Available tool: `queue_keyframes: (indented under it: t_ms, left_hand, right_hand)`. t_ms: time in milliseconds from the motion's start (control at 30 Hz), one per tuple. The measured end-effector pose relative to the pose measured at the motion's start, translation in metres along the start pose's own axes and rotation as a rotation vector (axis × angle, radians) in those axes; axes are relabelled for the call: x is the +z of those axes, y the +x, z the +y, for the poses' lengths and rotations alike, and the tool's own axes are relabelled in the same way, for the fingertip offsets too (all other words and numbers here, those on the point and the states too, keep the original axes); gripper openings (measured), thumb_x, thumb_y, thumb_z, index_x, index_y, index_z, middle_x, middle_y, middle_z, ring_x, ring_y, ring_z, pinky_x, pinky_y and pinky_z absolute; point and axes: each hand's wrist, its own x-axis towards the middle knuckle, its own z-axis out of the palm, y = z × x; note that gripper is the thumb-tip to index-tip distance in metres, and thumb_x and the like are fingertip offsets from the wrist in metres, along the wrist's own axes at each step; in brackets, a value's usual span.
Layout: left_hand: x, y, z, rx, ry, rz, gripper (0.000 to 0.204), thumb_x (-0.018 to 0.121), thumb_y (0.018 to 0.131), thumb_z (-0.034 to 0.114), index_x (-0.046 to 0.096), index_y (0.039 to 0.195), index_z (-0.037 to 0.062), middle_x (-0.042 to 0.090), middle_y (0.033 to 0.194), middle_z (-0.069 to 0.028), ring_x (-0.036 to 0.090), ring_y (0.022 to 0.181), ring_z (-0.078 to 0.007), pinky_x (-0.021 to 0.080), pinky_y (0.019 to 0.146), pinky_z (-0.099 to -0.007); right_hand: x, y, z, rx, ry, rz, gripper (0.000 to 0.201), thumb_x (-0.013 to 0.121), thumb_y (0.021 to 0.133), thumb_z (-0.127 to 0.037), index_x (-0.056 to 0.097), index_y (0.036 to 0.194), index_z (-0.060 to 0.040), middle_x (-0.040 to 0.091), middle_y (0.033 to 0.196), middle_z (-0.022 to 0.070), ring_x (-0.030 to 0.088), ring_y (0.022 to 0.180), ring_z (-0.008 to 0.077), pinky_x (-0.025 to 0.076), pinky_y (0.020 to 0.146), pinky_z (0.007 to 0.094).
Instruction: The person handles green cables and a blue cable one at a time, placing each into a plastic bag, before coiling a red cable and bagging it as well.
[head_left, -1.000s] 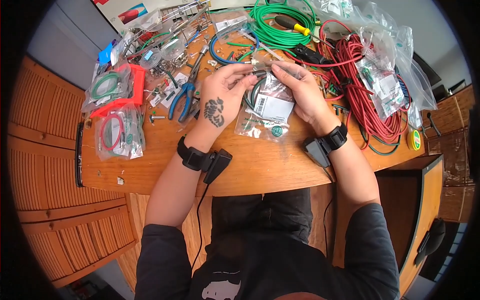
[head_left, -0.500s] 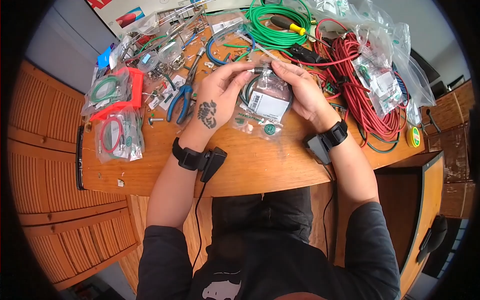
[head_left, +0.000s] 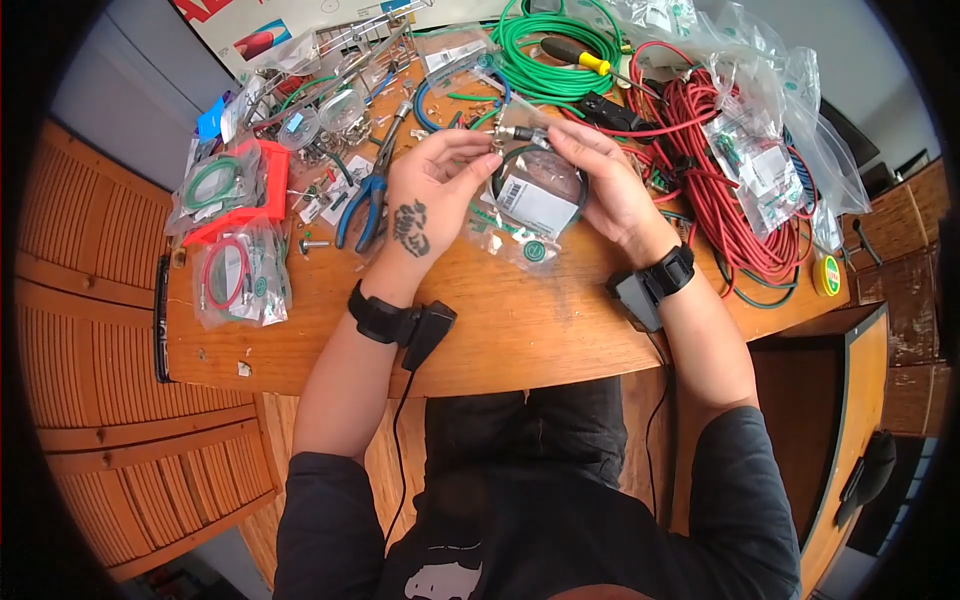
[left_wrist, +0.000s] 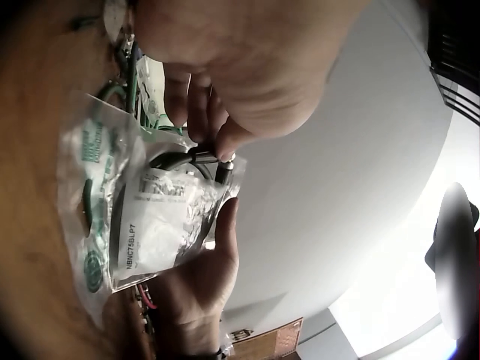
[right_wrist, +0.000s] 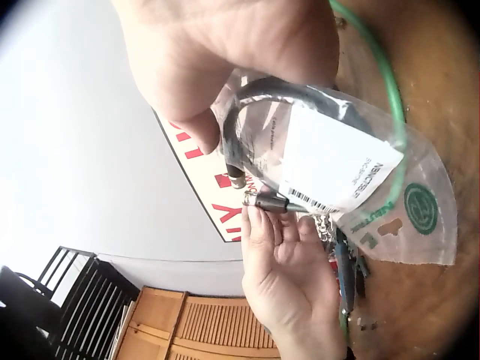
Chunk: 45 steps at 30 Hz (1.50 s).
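Observation:
A clear plastic bag [right_wrist: 424,169] with a white label [head_left: 537,204] and a coiled black cable [right_wrist: 277,88] is held up between both hands above the table. My left hand [head_left: 432,180] pinches a dark BNC connector [right_wrist: 270,202] with a silver tip at the bag's top left, between thumb and forefinger. My right hand [head_left: 606,180] grips the bag's upper right side, thumb on top. Another dark connector [head_left: 522,133] with a metal end points toward the left fingers, apart from the pinched one. In the right wrist view, the right fingertips are partly hidden behind the bag.
On the wooden table [head_left: 480,340], blue-handled pliers [head_left: 362,212] and bagged cables [head_left: 235,268] lie left. Coiled green cable [head_left: 540,75], a yellow-and-black screwdriver [head_left: 575,54] and a red cable bundle [head_left: 720,190] sit beyond and right. A red bin [head_left: 275,175] stands at left.
The dark connector first between my left fingers now shows near the right thumb, with the left fingertips on a silver-tipped end. The bag has tilted and its lower edge has shifted slightly left and up.

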Motion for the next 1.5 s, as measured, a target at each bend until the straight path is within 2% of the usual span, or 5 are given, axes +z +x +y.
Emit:
queue_keyframes:
  t_ms: [367,567,833,1167,1500]
  left_hand:
    - [0.007,-0.006,0.002,0.051,0.334,0.052,0.032,0.073,0.085,0.008,0.067,0.116,0.0042,0.067,0.092,-0.0066,0.06,0.069,-0.0092,0.049,0.059,-0.0239]
    - [0.011,-0.005,-0.003,0.421,0.481,0.165,0.022,0.072,0.086,0.007,0.07,0.106,0.0003,0.069,0.085,-0.0095,0.063,0.069,-0.013,0.05,0.062,-0.0252]
    - [0.021,-0.012,0.0,0.132,0.192,0.216,0.02,0.067,0.09,0.001,0.067,0.108,-0.0059,0.071,0.097,-0.0101,0.067,0.088,-0.0123,0.053,0.077,-0.0226]
    - [0.018,-0.01,-0.005,0.281,0.291,0.195,0.022,0.068,0.089,0.001,0.066,0.109,-0.0078,0.071,0.097,-0.0118,0.068,0.088,-0.0146,0.053,0.081,-0.024]
    - [0.012,-0.006,-0.004,-0.074,-0.251,0.105,0.019,0.07,0.087,0.0,0.067,0.104,-0.006,0.071,0.099,-0.0133,0.068,0.09,-0.0164,0.054,0.083,-0.0278]
  right_hand:
    - [-0.002,0.002,0.0,0.044,0.053,-0.034,0.032,0.054,0.1,-0.021,0.061,0.123,0.0005,0.066,0.117,0.011,0.065,0.105,0.017,0.052,0.092,0.03]
    - [0.003,0.0,0.001,-0.04,-0.078,-0.024,0.031,0.055,0.099,-0.02,0.064,0.12,0.0011,0.067,0.116,0.0108,0.064,0.104,0.0167,0.051,0.093,0.0297]
    - [0.002,-0.002,0.003,-0.091,-0.2,-0.011,0.03,0.062,0.096,-0.018,0.065,0.119,0.0015,0.069,0.112,0.0084,0.065,0.098,0.0129,0.052,0.088,0.0269]
    - [0.002,-0.001,0.004,-0.103,-0.215,0.005,0.027,0.068,0.092,-0.015,0.067,0.115,0.0008,0.069,0.106,0.0077,0.065,0.094,0.0124,0.053,0.085,0.0262]
    - [0.002,-0.002,0.005,-0.129,-0.332,0.006,0.031,0.074,0.087,-0.013,0.067,0.114,0.0005,0.069,0.106,0.0072,0.064,0.095,0.0115,0.052,0.085,0.026]
